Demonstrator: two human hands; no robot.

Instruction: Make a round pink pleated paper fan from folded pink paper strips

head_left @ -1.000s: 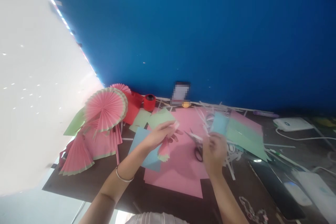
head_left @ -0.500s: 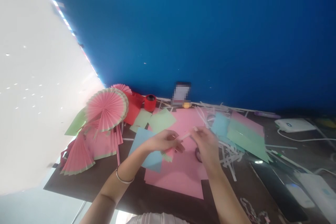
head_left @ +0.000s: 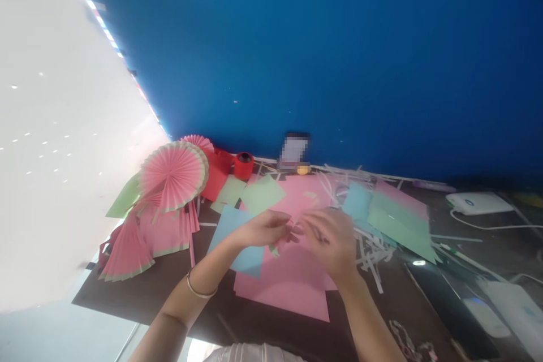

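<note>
My left hand (head_left: 271, 229) is closed around a small pleated piece of pink and green paper (head_left: 275, 250), whose green end shows beneath the fingers. Right against it, my right hand (head_left: 331, 240) has its fingers drawn together at the left fingertips; they are blurred, and what they pinch is hidden. Among the right fingers is a dark shape that I cannot make out. Both hands are over a large pink paper sheet (head_left: 292, 294). Beyond the fingertips, a small pale strip (head_left: 309, 195) shows above the pink sheet. Under my left wrist lies a blue sheet (head_left: 248, 263).
Pink pleated paper fans (head_left: 169, 175) stand at left, near a red tape roll (head_left: 243, 167). Green sheets (head_left: 263, 195) lie behind my hands. On the right are white paper scraps (head_left: 375, 251), stacked coloured sheets (head_left: 401, 220), a phone (head_left: 449, 305) and white devices (head_left: 479, 203). A blue wall (head_left: 318, 68) closes the back.
My right hand has closed in on my left fingertips. The pale strip that stretched between the hands no longer shows there; a pale strip now appears farther back.
</note>
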